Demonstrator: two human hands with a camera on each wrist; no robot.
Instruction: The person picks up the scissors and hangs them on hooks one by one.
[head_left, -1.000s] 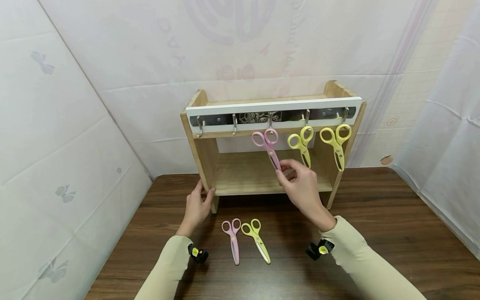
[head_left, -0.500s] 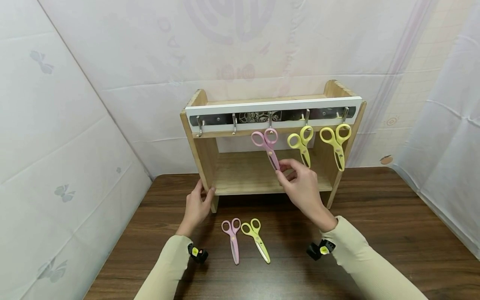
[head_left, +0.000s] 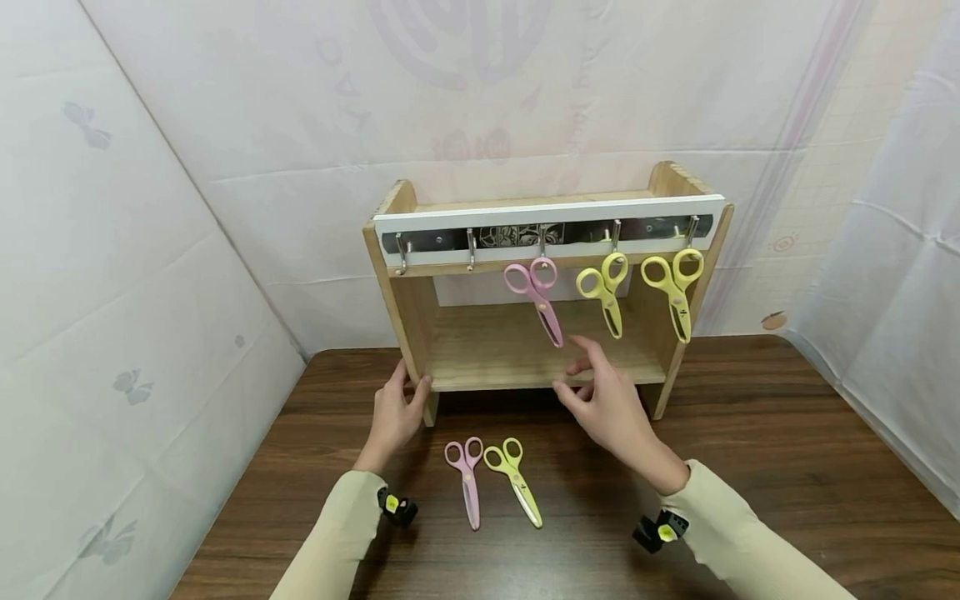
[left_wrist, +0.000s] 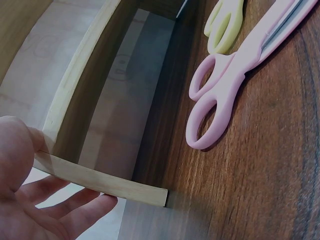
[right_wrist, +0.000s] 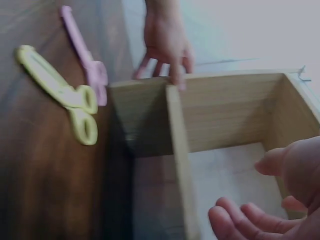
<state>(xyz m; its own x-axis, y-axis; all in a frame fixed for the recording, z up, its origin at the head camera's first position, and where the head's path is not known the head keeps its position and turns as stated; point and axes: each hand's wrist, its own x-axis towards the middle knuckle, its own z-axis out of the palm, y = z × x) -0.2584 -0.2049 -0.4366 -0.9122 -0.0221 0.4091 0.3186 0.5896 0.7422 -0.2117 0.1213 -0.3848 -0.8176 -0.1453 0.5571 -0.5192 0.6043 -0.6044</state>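
A pink pair of scissors (head_left: 548, 318) hangs by one handle loop from the middle hook of the rail (head_left: 465, 218) on a wooden shelf (head_left: 487, 350). To its right hang two yellow pairs, the nearer one (head_left: 611, 313) and the outermost one (head_left: 678, 308), each on a hook. My right hand (head_left: 611, 408) is just below the hanging pink scissors, thumb and fingers apart, holding nothing. With my left hand (head_left: 393, 412) I grip the shelf's lower left side panel (left_wrist: 107, 182), thumb in front and fingers behind.
On the dark wooden table (head_left: 585, 533) before the shelf lie a pink pair of scissors (head_left: 469, 492) and a yellow pair (head_left: 522, 492). The two leftmost hooks (head_left: 472, 250) carry nothing. A pale cloth (head_left: 315, 125) forms the backdrop.
My right hand has let go of the pink scissors' blade tip and moved down away from it. The scissors stay hanging on the hook. My left hand has not moved.
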